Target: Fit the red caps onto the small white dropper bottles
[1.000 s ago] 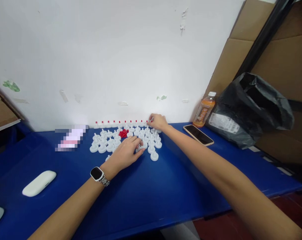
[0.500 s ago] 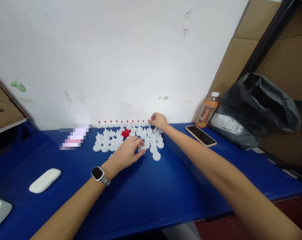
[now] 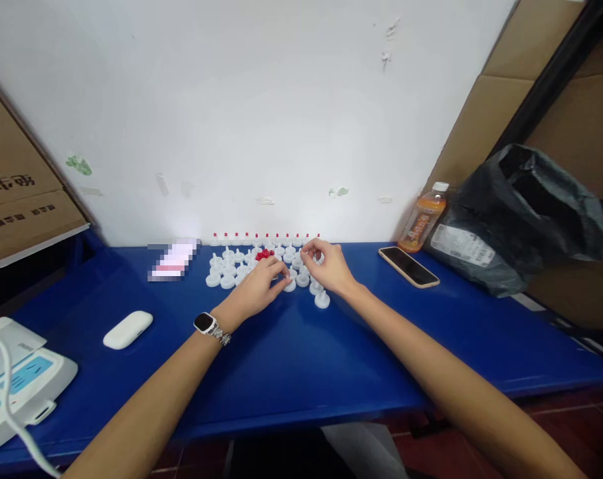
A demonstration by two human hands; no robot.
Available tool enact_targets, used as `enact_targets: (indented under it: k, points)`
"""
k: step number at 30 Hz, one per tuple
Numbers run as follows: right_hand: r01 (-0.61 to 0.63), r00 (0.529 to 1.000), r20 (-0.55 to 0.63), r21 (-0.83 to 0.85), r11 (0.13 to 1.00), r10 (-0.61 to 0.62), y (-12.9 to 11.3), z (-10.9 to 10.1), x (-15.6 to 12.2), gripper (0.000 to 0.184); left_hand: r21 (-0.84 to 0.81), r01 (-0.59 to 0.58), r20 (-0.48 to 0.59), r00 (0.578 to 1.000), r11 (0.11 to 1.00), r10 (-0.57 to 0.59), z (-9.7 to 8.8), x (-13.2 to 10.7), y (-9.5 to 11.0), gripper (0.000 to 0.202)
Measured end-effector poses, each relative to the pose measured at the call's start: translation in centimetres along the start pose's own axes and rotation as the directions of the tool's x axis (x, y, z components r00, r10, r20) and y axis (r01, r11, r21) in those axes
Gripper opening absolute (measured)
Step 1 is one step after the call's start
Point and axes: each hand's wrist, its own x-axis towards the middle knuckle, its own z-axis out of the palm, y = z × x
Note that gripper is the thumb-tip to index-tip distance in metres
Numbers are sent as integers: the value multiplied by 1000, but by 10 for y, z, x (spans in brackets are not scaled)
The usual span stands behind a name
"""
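Observation:
My left hand (image 3: 260, 285) is over the front of a cluster of white nozzle caps, round bases with upright spouts. Its thumb and forefinger close on the spout of one white nozzle cap (image 3: 290, 285). My right hand (image 3: 330, 267) hovers above the cluster's right side, thumb and forefinger pinched near more spouts; whether anything small is between them I cannot make out. A small heap of red tips (image 3: 264, 254) lies amid the cluster, partly behind my left hand. Along the wall stands a row of red-tipped nozzle caps (image 3: 266, 240).
On the blue table (image 3: 281, 372) lie a white earbud case (image 3: 128, 330) and a phone (image 3: 408, 267). An orange drink bottle (image 3: 423, 218) and a dark plastic bag (image 3: 520, 219) stand at the right. A white device (image 3: 26, 382) with a cable sits at the left front.
My right hand has come back from the right end of the red-tipped row towards the cluster. My left hand stays at the cluster's front. The view has shifted left.

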Motion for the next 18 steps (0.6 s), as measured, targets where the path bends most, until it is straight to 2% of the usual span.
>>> enact_targets:
  k: [4,7,11,14,18]
  points:
    - [133,989,66,32,991,-135,-30,3,-23,13,-125,80,-46,995,989,-86,-4,-8,2,18]
    - [128,987,95,19,992,-129,-34,7,-24,11,-180,150,-41,986,972,-160,-11,-15,5,19]
    - [100,984,154,-90,991,-85,-27,16,-7,12,-140,206,-109,969,968,-222,-30,-23,3,24]
    - [131,971,226,-221,966,-80,-23,27,14,15,-97,221,-156,960,971,-234,-43,-27,-4,30]
    - [201,940,333,-354,913,-77,-26,51,43,17,-63,257,-172,949,964,-265,-47,-31,-11,37]
